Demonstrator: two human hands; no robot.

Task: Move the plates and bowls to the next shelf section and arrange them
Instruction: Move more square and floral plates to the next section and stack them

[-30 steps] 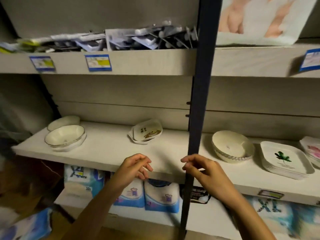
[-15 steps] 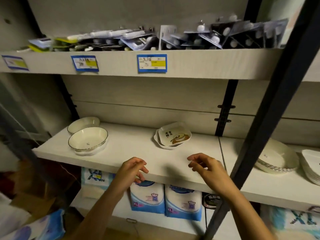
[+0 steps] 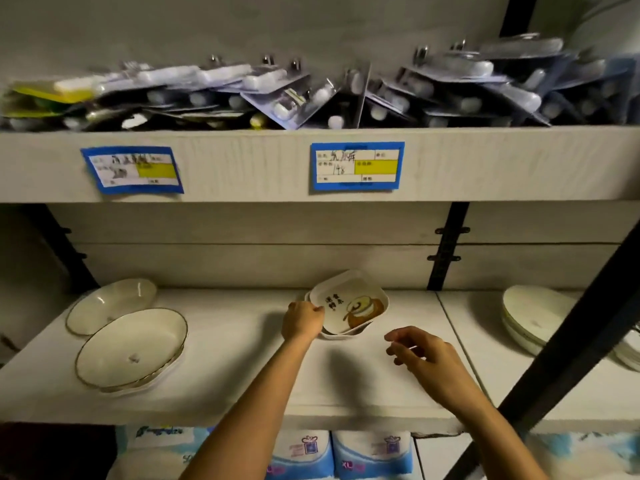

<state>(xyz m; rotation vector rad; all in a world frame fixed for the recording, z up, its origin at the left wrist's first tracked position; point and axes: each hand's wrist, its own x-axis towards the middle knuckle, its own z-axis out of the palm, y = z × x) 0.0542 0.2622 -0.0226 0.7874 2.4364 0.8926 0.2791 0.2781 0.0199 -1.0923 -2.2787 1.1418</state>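
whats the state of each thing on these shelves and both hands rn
left hand: gripping the printed dish stack's left rim
right hand: open, hovering, touching nothing
printed dishes: small stack, top one tilted
gold-rimmed bowls: nested, upright, untouched
back bowl: upright, partly behind them
white plates: stacked in the right section
blister packs: piled loosely on the top shelf

Two bare forearms enter from the lower edge, each ending in an ungloved hand. Left hand (image 3: 302,323) and right hand (image 3: 424,358): no sleeves, rings, watch or bracelets visible. Both forearms are slender, wrists uncovered to the frame edge.
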